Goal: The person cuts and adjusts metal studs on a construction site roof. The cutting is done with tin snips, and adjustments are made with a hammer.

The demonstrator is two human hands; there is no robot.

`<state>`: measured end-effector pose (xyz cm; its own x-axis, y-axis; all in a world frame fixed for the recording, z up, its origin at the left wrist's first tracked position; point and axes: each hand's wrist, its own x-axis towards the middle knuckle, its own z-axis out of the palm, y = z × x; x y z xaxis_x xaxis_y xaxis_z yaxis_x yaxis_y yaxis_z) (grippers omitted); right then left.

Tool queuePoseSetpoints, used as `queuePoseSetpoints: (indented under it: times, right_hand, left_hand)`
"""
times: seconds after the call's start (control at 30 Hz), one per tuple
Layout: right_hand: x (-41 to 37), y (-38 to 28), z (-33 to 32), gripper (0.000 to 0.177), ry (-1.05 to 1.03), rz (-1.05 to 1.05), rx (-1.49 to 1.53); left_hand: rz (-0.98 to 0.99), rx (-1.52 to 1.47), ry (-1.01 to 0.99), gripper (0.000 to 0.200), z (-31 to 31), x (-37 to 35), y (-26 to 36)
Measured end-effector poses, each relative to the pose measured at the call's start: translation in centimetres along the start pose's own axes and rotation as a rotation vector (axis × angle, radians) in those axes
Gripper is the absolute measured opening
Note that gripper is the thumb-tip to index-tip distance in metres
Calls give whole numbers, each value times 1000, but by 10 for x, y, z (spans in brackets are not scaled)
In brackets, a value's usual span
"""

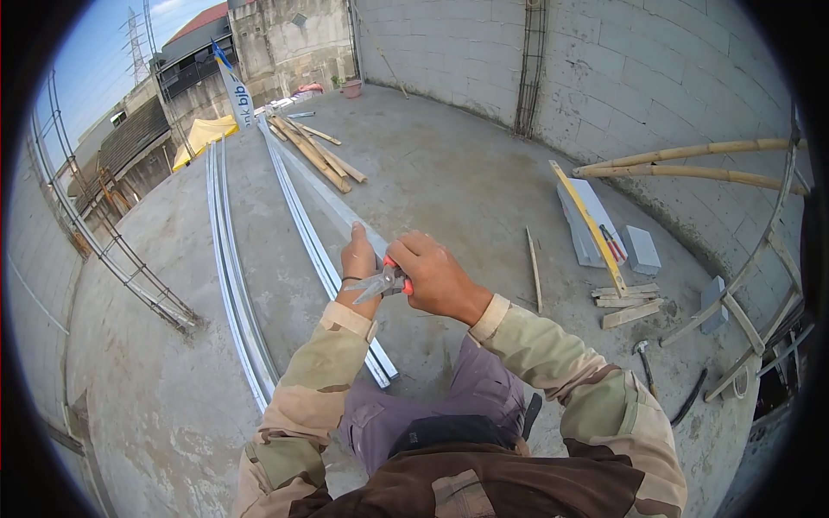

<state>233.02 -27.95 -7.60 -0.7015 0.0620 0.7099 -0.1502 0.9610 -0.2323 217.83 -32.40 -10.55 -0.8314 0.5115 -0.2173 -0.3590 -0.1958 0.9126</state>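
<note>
Right hand (436,276): grip closed round red-handled snips (384,282), blades by left hand (358,259). Left grip pinches metal channel (302,216), which lies mid floor (449,181), running toward far-left edge. Cut likely just starting: channel looks whole, severing still to do. Blade bite unclear.

open rooftop building site, bare concrete slab (449,173), unplastered block walls (622,69), rebar cages (531,60), long metal channels (233,259) on the slab, timber offcuts (324,155), bamboo poles (691,164), hammer (643,356), loose blocks (642,249)
</note>
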Motion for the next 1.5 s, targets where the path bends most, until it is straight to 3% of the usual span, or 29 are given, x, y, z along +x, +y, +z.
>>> queuePoseSetpoints:
  times: [0.17, 0.37, 0.43, 0.57, 0.63, 0.67, 0.7, 0.77, 0.8, 0.83, 0.87, 0.93, 0.97, 1.0, 1.03, 1.1, 1.17, 1.23, 1.37, 1.5]
  right_hand:
    - [-8, 2, 8, 38, 43, -17, -14]
    - [-24, 8, 15, 35, -101, -18, 63]
    - [-31, 10, 26, 34, -24, -58, 56]
    - [-36, -2, 22, 34, -33, -20, 35]
    - [-44, -5, 13, 38, -134, 39, 112]
    - [-54, -7, 11, 39, -66, 82, 153]
    - [-68, -9, 8, 40, -6, 122, 199]
    - [-102, -9, 1, 37, 27, 326, 283]
    - [-124, -4, -1, 33, 7, 461, 334]
    - [-148, 2, 0, 29, -17, 602, 377]
    - [-170, 8, 2, 29, -60, 602, 397]
    - [-199, 14, 13, 26, -30, 892, 494]
    - [-197, 12, 21, 26, -89, 887, 509]
    - [-194, 7, 30, 25, -72, 993, 545]
    - [-192, 2, 42, 24, -59, 1105, 576]
    - [-183, 3, 75, 23, -153, 1132, 660]
    - [-162, -4, 104, 25, -169, 1126, 884]
    - [-142, -4, 140, 29, -273, 1050, 876]
    - [-86, -16, 229, 23, -422, 1114, 958]
    - [-35, -21, 356, 27, -675, 1367, 1220]
  left_hand:
    - [-7, 76, -2, 57, -5, 0, -9]
    - [-57, 114, -22, 59, -27, 9, -38]
    - [24, 132, 68, 68, -28, 15, -49]
    - [-1, 187, 36, 71, -42, 21, -61]
    - [113, 162, 76, 68, -54, 14, -75]
    - [-8, 141, -27, 58, -82, 27, -89]
    - [-2, 133, 2, 58, -107, 21, -89]
    - [-146, 161, -148, 57, -155, 5, -92]
    - [-160, 147, -109, 57, -185, 1, -93]
    - [-230, 246, -140, 45, -222, -2, -94]
    - [-304, 341, -174, 34, -262, -4, -97]
    - [-297, 943, -8, 51, -362, 30, -143]
    - [-270, 1092, 44, 62, -389, 27, -150]
    - [-259, 1240, 98, 73, -411, 23, -152]
    - [-322, 1119, 109, 87, -425, 17, -146]
    - [-370, 1257, 125, 90, -462, 27, -156]
    - [-365, 1180, 141, 80, -476, 20, -159]
    - [-429, 1240, 243, 74, -469, 0, -154]
    - [-515, 1279, 413, 63, -451, -8, -168]
    - [-457, 1186, 373, 58, -415, -15, -199]
